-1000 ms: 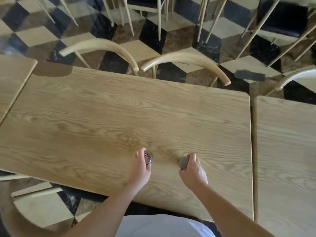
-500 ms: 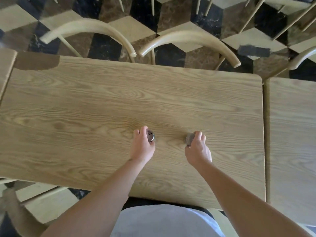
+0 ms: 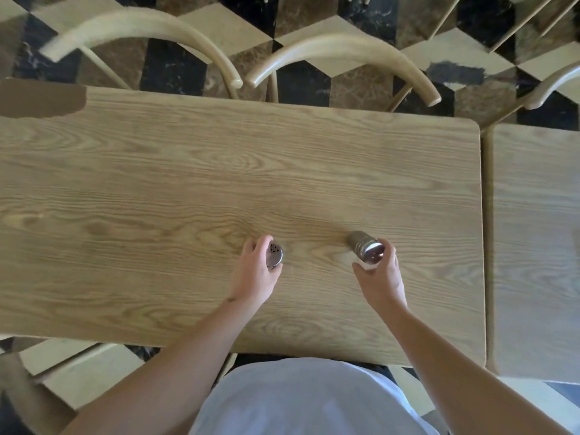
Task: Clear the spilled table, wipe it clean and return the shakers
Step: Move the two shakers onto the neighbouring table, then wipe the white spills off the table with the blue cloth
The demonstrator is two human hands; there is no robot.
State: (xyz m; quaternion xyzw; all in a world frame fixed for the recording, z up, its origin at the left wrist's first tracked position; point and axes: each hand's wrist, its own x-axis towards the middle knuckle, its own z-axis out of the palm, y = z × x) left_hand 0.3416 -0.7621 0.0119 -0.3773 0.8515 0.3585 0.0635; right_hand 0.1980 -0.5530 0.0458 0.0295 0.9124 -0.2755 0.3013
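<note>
Two small shakers with metal lids stand near the middle of the wooden table, closer to its near edge. My left hand is wrapped around the left shaker, whose perforated lid shows past my fingers. My right hand holds the right shaker by its lid, thumb and forefinger on either side. That shaker's body is in plain sight and rests upright on the wood. The tabletop around them looks bare, with no spill to be seen.
Two curved wooden chair backs stand along the far edge. A second table adjoins on the right across a narrow gap. A flat brown patch covers the far left corner. Another chair sits at the lower left.
Both hands moved the shakers farther onto the table. My right hand's fingers have loosened and slid back, so the right shaker's body now shows. The view has tilted further down.
</note>
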